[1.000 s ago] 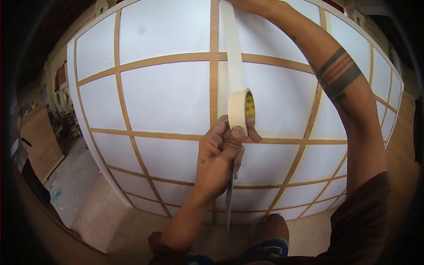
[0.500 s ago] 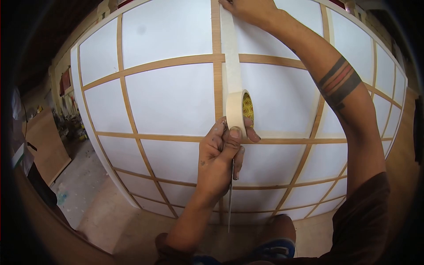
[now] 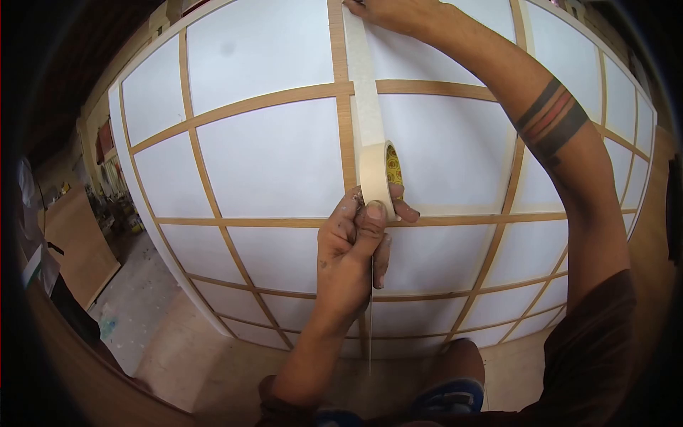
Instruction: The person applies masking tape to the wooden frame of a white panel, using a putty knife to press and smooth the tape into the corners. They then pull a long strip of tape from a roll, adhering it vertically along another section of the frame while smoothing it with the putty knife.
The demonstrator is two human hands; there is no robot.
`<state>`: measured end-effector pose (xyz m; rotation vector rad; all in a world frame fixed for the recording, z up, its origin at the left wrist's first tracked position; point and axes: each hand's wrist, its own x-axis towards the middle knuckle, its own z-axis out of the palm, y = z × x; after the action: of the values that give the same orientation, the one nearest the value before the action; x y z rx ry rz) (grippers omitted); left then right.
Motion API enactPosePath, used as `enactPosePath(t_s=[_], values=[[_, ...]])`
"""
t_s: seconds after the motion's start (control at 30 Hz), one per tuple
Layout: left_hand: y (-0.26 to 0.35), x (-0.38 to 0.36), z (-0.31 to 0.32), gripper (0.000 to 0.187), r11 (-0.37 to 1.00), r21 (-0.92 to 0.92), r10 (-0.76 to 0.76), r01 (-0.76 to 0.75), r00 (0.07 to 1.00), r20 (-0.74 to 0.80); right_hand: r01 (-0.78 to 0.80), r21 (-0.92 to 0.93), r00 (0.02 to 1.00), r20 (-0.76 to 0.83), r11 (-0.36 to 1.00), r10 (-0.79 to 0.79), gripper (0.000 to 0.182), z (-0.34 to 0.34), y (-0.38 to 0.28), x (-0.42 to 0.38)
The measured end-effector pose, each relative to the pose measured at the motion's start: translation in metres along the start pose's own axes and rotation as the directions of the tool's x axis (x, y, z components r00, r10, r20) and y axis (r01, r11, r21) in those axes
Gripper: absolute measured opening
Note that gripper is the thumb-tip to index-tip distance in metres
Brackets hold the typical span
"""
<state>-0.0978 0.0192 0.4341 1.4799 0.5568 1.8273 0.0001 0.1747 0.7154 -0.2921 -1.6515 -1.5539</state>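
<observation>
Tape strip (image 3: 366, 92) shifts left, lying closer to vertical wooden bar (image 3: 345, 142) than second ago! Thin blade (image 3: 371, 320) below turns edge-on. Strip's long axis near-vertical, top leaning slightly left. Left hand (image 3: 348, 242) grips tape roll (image 3: 373, 178) before gridded panel (image 3: 267, 160), core facing right. Right hand (image 3: 398, 14) at strip's top, can't tell whether pinching.

A cream tape roll (image 3: 374, 178) with a yellow-patterned core (image 3: 393, 169) stands upright at the frame's centre, its pale strip (image 3: 367, 107) unwound to the top centre; below, a thin tool (image 3: 371, 327) points downward edge-on
</observation>
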Motion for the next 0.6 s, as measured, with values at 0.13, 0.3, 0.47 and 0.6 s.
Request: enactPosePath(t_s=[0.13, 0.3, 0.47, 0.6], values=[[0.0, -0.004, 0.002, 0.04, 1.0, 0.019, 0.008, -0.008, 1.0, -0.007, 0.035, 0.028, 0.998, 0.058, 0.999, -0.037, 0.025, -0.007, -0.001, -0.001], [0.0, -0.007, 0.003, 0.04, 1.0, 0.015, 0.025, -0.025, 1.0, -0.004, 0.075, 0.121, 0.995, 0.059, 0.99, -0.083, 0.025, -0.005, 0.005, -0.008], [0.003, -0.006, 0.005, 0.039, 1.0, 0.015, 0.016, -0.016, 1.0, -0.008, -0.045, 0.217, 0.999, 0.029, 0.975, 0.04, 0.032, 0.002, 0.015, -0.004], [0.001, -0.005, 0.006, 0.038, 0.998, 0.059, 0.021, -0.02, 1.0, -0.022, -0.012, 0.101, 0.997, 0.083, 0.995, 0.004, 0.036, 0.003, 0.036, 0.008]])
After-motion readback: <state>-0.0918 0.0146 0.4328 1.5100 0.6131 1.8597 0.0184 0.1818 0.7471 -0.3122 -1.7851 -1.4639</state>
